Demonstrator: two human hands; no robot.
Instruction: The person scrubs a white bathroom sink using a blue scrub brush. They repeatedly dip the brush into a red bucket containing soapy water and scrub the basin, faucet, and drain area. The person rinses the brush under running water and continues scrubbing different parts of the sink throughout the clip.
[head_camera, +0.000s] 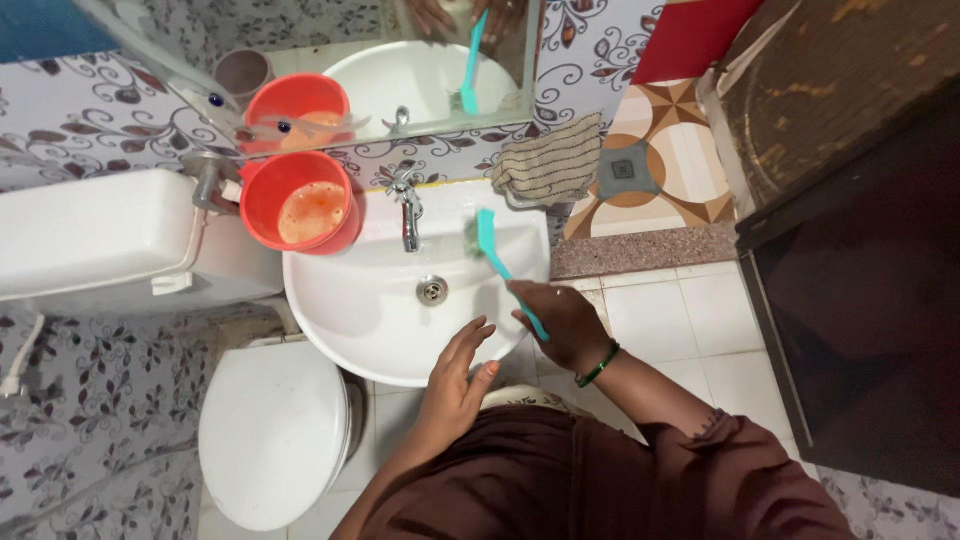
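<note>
Over the white sink (340, 310), my right hand (560, 325) was clamped on a teal long-handled brush (500, 262), its bristled head reaching out from my grip toward the tap (407, 205). My left hand (455, 385) hovered open at the sink's rim, holding nothing.

Even, soft indoor light, sharp focus mid-frame, wide-angle bending at edges, dark shadow at right.

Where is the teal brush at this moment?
In the head view, the teal brush is held in the right hand, its head over the white sink, right of the tap.
</note>
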